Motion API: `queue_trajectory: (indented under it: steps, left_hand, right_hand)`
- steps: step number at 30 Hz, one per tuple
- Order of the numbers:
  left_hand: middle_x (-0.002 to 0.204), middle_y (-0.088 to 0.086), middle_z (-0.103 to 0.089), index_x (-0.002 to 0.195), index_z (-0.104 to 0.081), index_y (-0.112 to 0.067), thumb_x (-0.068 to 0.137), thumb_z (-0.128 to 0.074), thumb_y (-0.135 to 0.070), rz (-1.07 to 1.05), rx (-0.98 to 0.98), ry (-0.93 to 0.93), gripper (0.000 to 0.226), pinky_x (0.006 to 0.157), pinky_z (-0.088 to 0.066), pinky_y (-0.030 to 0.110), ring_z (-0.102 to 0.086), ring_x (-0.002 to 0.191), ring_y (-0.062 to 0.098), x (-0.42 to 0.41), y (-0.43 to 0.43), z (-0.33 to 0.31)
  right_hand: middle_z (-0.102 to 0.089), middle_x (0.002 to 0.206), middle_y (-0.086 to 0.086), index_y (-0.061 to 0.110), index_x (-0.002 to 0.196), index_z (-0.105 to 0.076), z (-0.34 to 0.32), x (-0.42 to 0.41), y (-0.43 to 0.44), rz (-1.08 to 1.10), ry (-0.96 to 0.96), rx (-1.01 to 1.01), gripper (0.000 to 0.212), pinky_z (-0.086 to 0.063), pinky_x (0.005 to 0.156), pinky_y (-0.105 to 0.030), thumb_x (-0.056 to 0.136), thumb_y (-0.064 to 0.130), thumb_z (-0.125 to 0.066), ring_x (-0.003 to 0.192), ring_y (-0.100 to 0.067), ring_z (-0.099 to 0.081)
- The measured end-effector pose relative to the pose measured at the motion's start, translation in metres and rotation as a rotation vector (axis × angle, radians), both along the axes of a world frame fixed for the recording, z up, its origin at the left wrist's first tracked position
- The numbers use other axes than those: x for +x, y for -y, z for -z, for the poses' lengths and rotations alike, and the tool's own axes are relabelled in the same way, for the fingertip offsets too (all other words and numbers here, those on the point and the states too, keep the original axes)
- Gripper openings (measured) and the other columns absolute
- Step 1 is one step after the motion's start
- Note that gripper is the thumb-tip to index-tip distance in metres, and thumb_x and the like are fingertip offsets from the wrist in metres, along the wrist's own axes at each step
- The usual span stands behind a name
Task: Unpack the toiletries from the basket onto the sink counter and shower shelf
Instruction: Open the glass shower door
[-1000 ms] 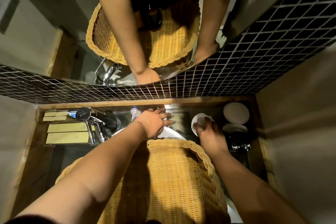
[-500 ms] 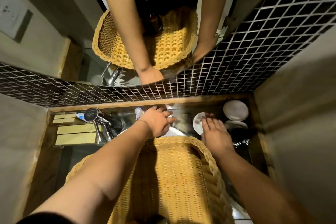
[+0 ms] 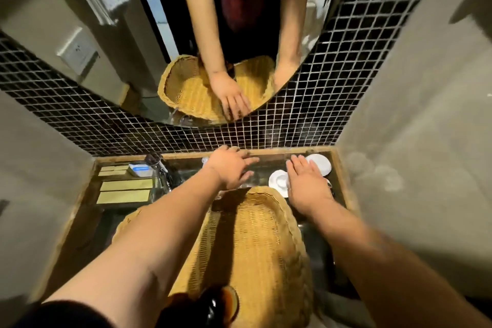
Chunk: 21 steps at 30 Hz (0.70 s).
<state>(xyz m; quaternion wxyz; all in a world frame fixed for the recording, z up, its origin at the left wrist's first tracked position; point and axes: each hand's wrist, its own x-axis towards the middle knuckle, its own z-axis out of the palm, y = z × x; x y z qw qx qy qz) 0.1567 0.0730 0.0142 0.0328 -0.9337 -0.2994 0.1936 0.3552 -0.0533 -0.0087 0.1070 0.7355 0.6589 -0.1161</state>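
Dark mosaic tile backs the sink counter (image 3: 314, 168). Wicker basket (image 3: 253, 242) lies over the basin, long axis running from the person toward the wall. Left hand (image 3: 231, 170) and right hand (image 3: 306, 184) hover beyond its far rim, fingers spread, holding nothing. White dishes (image 3: 319, 162) crowd the right corner.

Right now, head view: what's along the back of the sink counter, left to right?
Flat tan packets → blue-and-white box → chrome faucet → left hand → white dish → right hand.
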Motion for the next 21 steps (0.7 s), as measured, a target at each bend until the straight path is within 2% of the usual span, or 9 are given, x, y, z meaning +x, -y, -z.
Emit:
queue_trajectory:
  steps: [3, 6, 10, 13, 16, 21]
  left_hand:
    - [0.160, 0.002, -0.033, 0.153, -0.032, -0.033, 0.101, -0.026, -0.059, -0.010, 0.063, 0.041, 0.058, 0.113, -0.029, 0.047, -0.035, 0.141, 0.029, 0.001, 0.020, -0.036]
    - [0.161, 0.001, -0.031, 0.153, -0.031, -0.036, 0.101, -0.028, -0.059, 0.037, 0.113, 0.069, 0.058, 0.113, -0.030, 0.048, -0.035, 0.142, 0.029, 0.001, 0.045, -0.066]
    - [0.159, -0.001, -0.033, 0.153, -0.031, -0.037, 0.096, -0.039, -0.059, 0.139, 0.180, 0.091, 0.061, 0.109, -0.034, 0.046, -0.039, 0.139, 0.026, 0.000, 0.080, -0.093]
    - [0.156, 0.001, -0.038, 0.152, -0.034, -0.034, 0.095, -0.040, -0.061, 0.197, 0.196, 0.124, 0.063, 0.107, -0.037, 0.044, -0.042, 0.137, 0.025, 0.000, 0.112, -0.104]
    - [0.156, 0.000, -0.038, 0.152, -0.031, -0.038, 0.095, -0.046, -0.060, 0.310, 0.161, 0.103, 0.063, 0.108, -0.037, 0.045, -0.043, 0.136, 0.025, 0.001, 0.152, -0.110]
    - [0.152, -0.001, -0.043, 0.150, -0.036, -0.038, 0.095, -0.048, -0.053, 0.489, 0.145, 0.188, 0.059, 0.104, -0.040, 0.042, -0.049, 0.131, 0.026, 0.031, 0.220, -0.129]
  right_hand:
    - [-0.011, 0.165, -0.012, 0.010, 0.158, -0.013, -0.035, -0.004, 0.010, 0.012, 0.003, 0.070, 0.079, -0.003, 0.123, -0.043, 0.097, 0.056, -0.035, 0.152, -0.026, -0.006]
    - [-0.010, 0.165, -0.012, 0.011, 0.157, -0.014, -0.065, -0.013, 0.030, 0.074, 0.019, 0.103, 0.089, -0.007, 0.123, -0.045, 0.093, 0.069, -0.034, 0.152, -0.029, -0.007]
    - [-0.009, 0.165, -0.011, 0.013, 0.158, -0.013, -0.097, -0.035, 0.071, 0.130, 0.019, 0.170, 0.084, -0.005, 0.123, -0.045, 0.095, 0.066, -0.029, 0.152, -0.028, -0.005]
    - [-0.014, 0.164, -0.013, 0.010, 0.156, -0.017, -0.116, -0.052, 0.123, 0.195, 0.010, 0.222, 0.086, -0.006, 0.123, -0.044, 0.093, 0.065, -0.038, 0.151, -0.029, -0.009]
    - [-0.006, 0.165, -0.014, 0.007, 0.157, -0.006, -0.121, -0.068, 0.182, 0.258, 0.095, 0.178, 0.099, -0.001, 0.123, -0.043, 0.089, 0.063, -0.051, 0.152, -0.029, -0.004]
    - [-0.003, 0.165, -0.013, 0.007, 0.158, -0.002, -0.121, -0.084, 0.286, 0.455, 0.162, 0.156, 0.100, -0.003, 0.123, -0.043, 0.089, 0.064, -0.049, 0.152, -0.027, -0.001]
